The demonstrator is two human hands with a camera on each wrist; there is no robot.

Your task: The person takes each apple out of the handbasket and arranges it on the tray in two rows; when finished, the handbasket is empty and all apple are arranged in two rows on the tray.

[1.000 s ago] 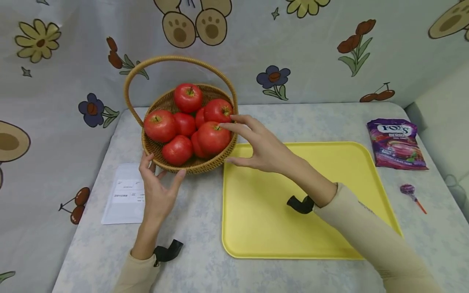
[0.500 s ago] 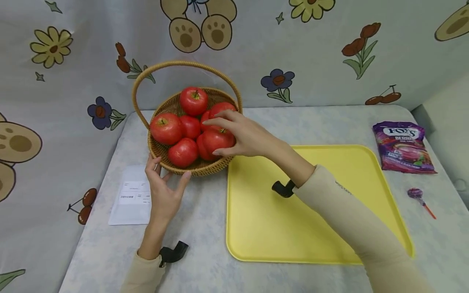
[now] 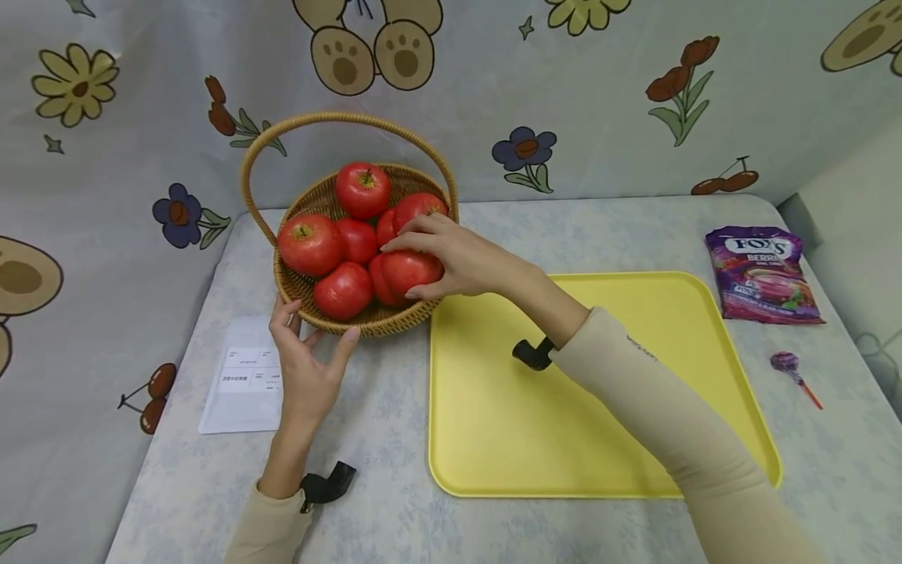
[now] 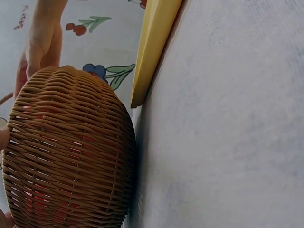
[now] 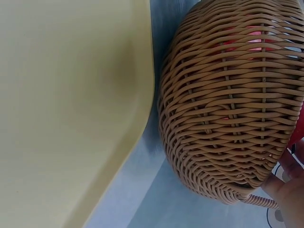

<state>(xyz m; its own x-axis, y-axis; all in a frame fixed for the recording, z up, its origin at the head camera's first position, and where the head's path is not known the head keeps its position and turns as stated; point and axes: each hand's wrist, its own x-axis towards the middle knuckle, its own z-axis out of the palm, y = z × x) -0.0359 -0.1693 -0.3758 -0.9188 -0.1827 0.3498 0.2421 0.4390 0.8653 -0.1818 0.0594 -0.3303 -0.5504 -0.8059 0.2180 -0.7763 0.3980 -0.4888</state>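
A wicker basket [image 3: 395,319] with an arched handle stands at the back left, filled with several red apples [image 3: 310,244]. At its front rim my left hand [image 3: 310,384] holds the basket, thumb on the near side and fingers on the left. My right hand [image 3: 461,254] reaches over the right rim, its fingers and thumb curved round an apple [image 3: 409,270] at the basket's front right. In the left wrist view the woven wall [image 4: 71,152] hides most of the fruit. The right wrist view shows the basket [image 5: 232,104] with my right hand [image 5: 289,190] at its edge.
A yellow tray [image 3: 493,439] lies right of the basket, under my right forearm. Farther right are a purple candy bag [image 3: 761,274] and a lollipop [image 3: 792,376]. A white labelled packet [image 3: 239,392] lies beside my left hand. A patterned cloth [image 3: 599,94] hangs behind the table.
My right hand has moved left from the basket's right rim to the front right apple, and its fingers have curved round it. My left hand stays at the basket's rim.
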